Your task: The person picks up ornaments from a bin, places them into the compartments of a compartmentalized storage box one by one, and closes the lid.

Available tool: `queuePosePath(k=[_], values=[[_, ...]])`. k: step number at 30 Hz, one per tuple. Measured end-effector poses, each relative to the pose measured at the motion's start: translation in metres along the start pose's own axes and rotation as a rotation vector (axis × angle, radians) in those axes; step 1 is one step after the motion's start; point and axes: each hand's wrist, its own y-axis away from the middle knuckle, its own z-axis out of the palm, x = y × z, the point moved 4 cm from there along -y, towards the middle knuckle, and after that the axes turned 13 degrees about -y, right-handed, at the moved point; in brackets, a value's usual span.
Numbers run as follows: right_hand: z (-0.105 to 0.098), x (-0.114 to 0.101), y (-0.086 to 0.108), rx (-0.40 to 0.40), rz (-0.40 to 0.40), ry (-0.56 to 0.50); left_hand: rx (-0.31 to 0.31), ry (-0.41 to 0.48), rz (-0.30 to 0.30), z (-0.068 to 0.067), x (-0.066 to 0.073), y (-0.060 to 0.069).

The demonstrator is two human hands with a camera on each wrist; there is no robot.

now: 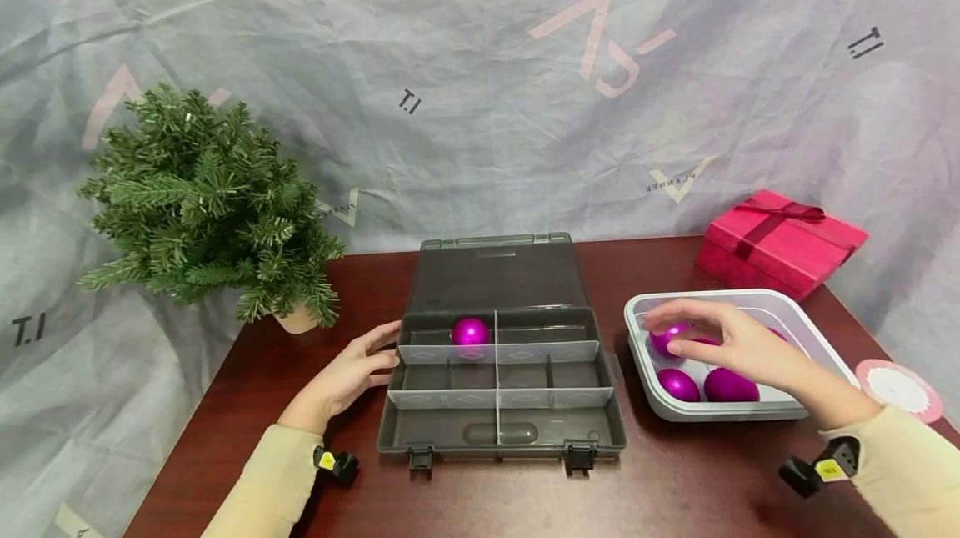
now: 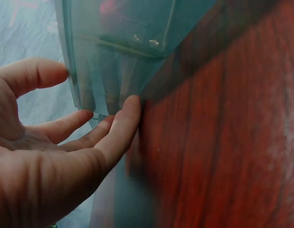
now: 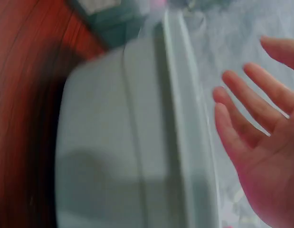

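Observation:
A dark translucent divided box (image 1: 442, 423) lies with its lid folded back. One shiny magenta ball (image 1: 470, 333) sits in its back left compartment. My left hand (image 1: 347, 375) touches the box's left side with relaxed fingers; in the left wrist view the hand (image 2: 71, 128) has its fingertips at the box wall (image 2: 132, 42). Over the left part of a white tub (image 1: 750, 412) hovers my right hand (image 1: 738, 346), fingers spread above a magenta ball (image 1: 667, 341). More magenta balls (image 1: 731, 385) lie in the tub. In the right wrist view the hand (image 3: 265, 123) holds nothing, beside the tub wall (image 3: 104, 142).
A small green tree (image 1: 202, 204) in a pot stands at the back left. At the back right is a red gift box (image 1: 780, 246) with a dark ribbon. A pink and white round object (image 1: 898, 389) lies right of the tub. Printed grey cloth (image 1: 480, 87) hangs behind.

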Motion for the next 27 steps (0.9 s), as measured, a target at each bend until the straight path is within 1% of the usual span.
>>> queuePosePath(k=[4,6,10,13,16,18,22,24,27], values=[[-0.006,0.014,0.013,-0.077,0.027,0.019,-0.002,-0.007,-0.002,0.000,0.001,0.000],[-0.007,0.021,0.018,-0.113,0.055,0.006,-0.001,-0.011,-0.004,0.000,0.001,-0.001],[-0.005,0.032,0.024,-0.151,0.124,0.034,-0.002,-0.015,-0.005,0.001,0.001,-0.001],[-0.005,0.038,0.026,-0.174,0.155,0.044,-0.003,-0.012,-0.010,0.000,0.001,-0.001],[-0.004,0.041,0.027,-0.210,0.134,0.055,-0.004,-0.005,-0.012,0.000,0.000,0.000],[-0.004,0.042,0.028,-0.243,0.106,0.065,-0.002,-0.002,-0.013,0.000,0.000,0.000],[-0.004,0.045,0.030,-0.294,0.025,0.146,0.002,-0.004,-0.012,0.000,0.000,0.000],[-0.004,0.047,0.030,-0.301,-0.015,0.206,0.002,-0.007,-0.011,0.000,0.000,0.000],[-0.004,0.049,0.030,-0.307,-0.051,0.249,0.003,-0.007,-0.009,0.000,-0.001,0.000]])
